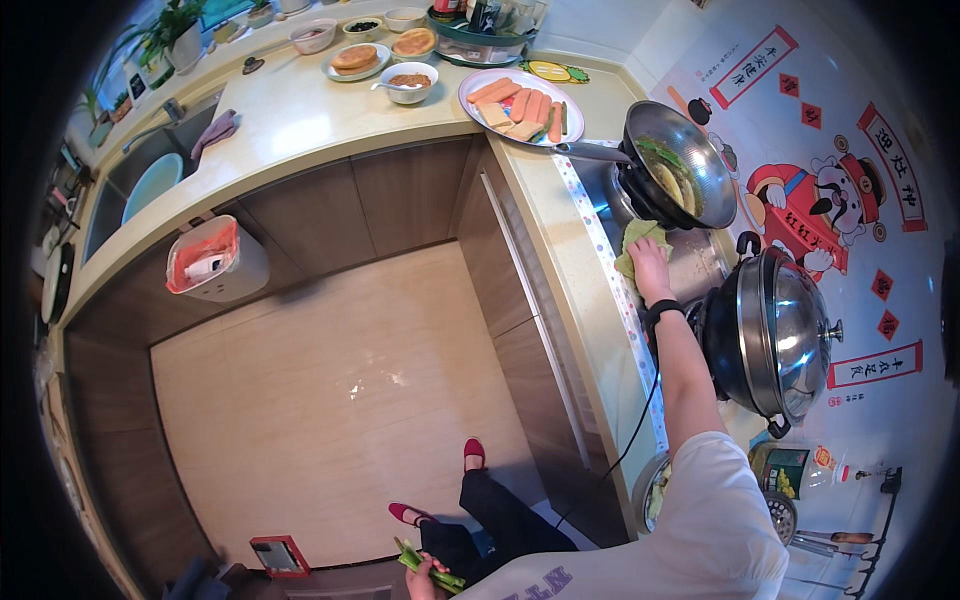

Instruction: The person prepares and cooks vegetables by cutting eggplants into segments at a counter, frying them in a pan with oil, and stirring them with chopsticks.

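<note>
My right hand (649, 264), with a black band on its wrist, presses a yellow-green cloth (643, 236) onto the steel stovetop (694, 255). The cloth lies between a wok (709, 176) and a large lidded steel pot (787, 337). Inside the wok are a green pepper (660, 152) and pale curved pieces of food in oily liquid. Low in the view, my left hand (424, 579) grips a bundle of green vegetable stalks (431, 567) close to my body. My left hand is partly cut off by the picture's edge.
A plate (576, 124) of sausages and tofu-like slices stands by the wok's handle (592, 152). Bowls and round flatbreads (355, 57) line the far counter. A black cable (639, 420) hangs over the counter edge. A bin (247, 259) hangs from a cabinet; an oil bottle (795, 469) stands right.
</note>
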